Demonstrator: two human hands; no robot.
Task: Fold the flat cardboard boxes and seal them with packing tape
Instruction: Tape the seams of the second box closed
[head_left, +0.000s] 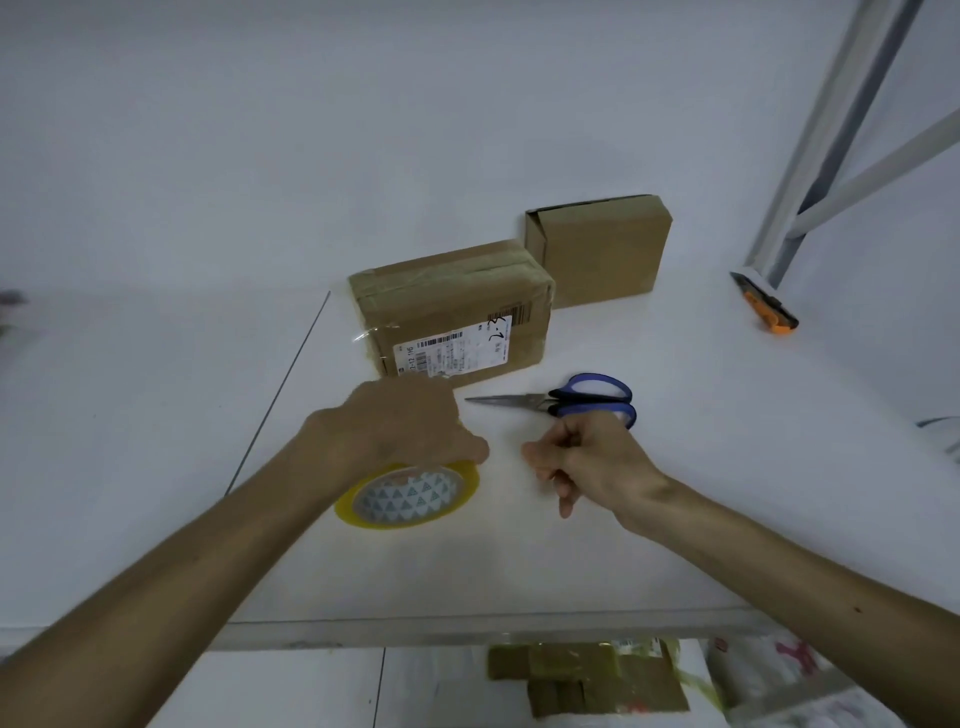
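Observation:
My left hand (410, 421) grips a roll of clear yellowish packing tape (410, 496) from above, on the white table. My right hand (587, 457) is just right of the roll, fingers curled, thumb and forefinger pinching what looks like the tape's loose end; the clear strip itself is barely visible. A taped cardboard box (452, 306) with a white shipping label lies behind my left hand. A second, plain cardboard box (597, 249) stands behind it to the right, its top flap slightly ajar.
Blue-handled scissors (571, 400) lie shut on the table just behind my right hand, blades pointing left. An orange utility knife (766, 304) lies at the far right by a white metal frame (831, 145). Cardboard pieces (582, 675) and plastic bags lie below the table's front edge (467, 623).

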